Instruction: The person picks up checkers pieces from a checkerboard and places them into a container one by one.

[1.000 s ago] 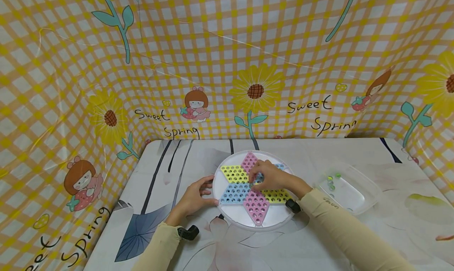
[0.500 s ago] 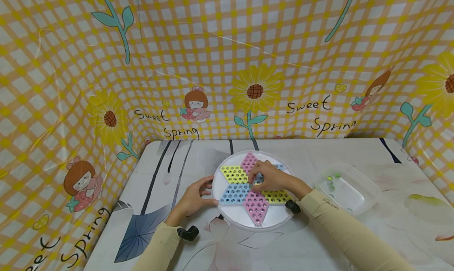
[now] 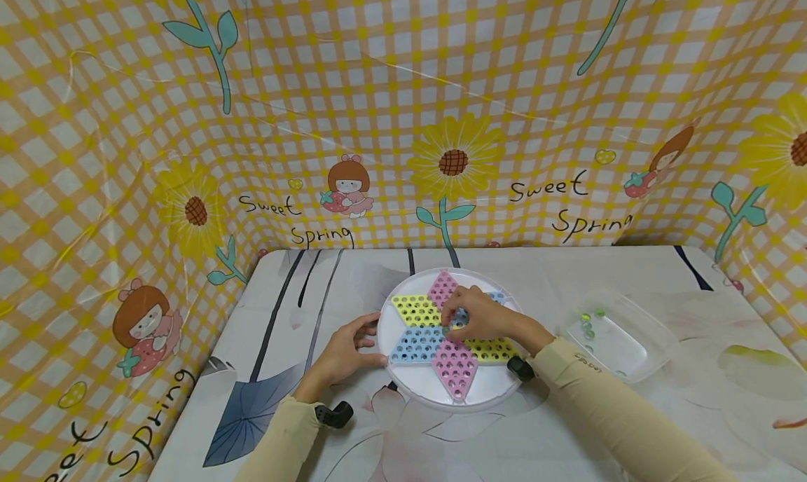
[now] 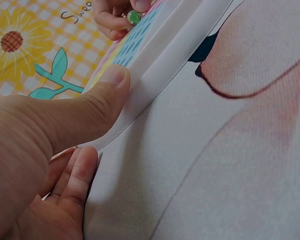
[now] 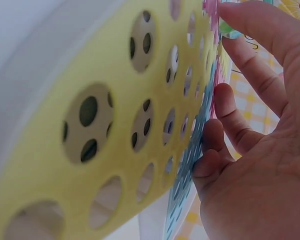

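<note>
A round white Chinese checkers board [image 3: 416, 380] with a pink, yellow and blue holed star lies on the table. Over its middle, my right hand [image 3: 482, 315] pinches a green-tinted glass marble [image 5: 230, 33] between thumb and index finger, right at the holes. Its other fingers are bent close to the board's surface in the right wrist view. At the board's left edge, my left hand [image 3: 343, 350] touches the rim with its thumb and fingertips, the fingers relaxed and spread. The left wrist view shows its thumb [image 4: 102, 95] against the white side wall.
To the right stands a clear plastic box [image 3: 658, 345] with several green and clear marbles [image 3: 587, 326] inside. A floral cloth covers the table [image 3: 542, 433]. Behind it and to the left hangs a yellow checked curtain [image 3: 378, 104].
</note>
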### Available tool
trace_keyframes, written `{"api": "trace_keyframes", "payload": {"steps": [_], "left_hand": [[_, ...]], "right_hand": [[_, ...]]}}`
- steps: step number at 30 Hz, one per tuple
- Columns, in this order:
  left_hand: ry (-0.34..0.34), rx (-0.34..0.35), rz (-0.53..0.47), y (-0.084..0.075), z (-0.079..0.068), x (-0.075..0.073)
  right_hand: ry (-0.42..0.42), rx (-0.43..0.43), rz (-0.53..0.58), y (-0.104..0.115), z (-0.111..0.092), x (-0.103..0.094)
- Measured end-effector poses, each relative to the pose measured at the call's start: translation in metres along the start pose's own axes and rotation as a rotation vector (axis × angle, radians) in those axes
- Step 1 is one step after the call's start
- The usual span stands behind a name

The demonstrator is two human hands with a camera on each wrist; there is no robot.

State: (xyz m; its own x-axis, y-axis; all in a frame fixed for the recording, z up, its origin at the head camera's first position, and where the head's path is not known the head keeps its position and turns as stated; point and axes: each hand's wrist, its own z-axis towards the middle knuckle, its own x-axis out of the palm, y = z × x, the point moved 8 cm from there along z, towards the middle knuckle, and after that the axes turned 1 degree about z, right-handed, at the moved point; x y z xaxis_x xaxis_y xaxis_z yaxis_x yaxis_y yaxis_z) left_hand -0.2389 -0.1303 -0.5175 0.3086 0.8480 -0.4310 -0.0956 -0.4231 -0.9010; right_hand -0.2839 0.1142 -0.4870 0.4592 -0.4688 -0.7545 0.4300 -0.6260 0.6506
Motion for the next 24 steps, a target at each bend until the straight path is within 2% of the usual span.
{"api": "trace_keyframes", "payload": {"steps": [8, 16, 24], "left_hand": [[0.003, -0.004, 0.034, 0.001, 0.0, 0.0], [0.002, 0.0, 0.054, 0.001, 0.001, -0.001], [0.006, -0.013, 0.04, 0.003, 0.001, 0.0]], "right_hand": [[-0.014, -0.006, 0.028, 0.002, 0.0, -0.002], [-0.091, -0.096, 0.058, 0.022, -0.001, -0.013], [-0.138, -0.086, 0.077, 0.031, -0.001, -0.023]]}}
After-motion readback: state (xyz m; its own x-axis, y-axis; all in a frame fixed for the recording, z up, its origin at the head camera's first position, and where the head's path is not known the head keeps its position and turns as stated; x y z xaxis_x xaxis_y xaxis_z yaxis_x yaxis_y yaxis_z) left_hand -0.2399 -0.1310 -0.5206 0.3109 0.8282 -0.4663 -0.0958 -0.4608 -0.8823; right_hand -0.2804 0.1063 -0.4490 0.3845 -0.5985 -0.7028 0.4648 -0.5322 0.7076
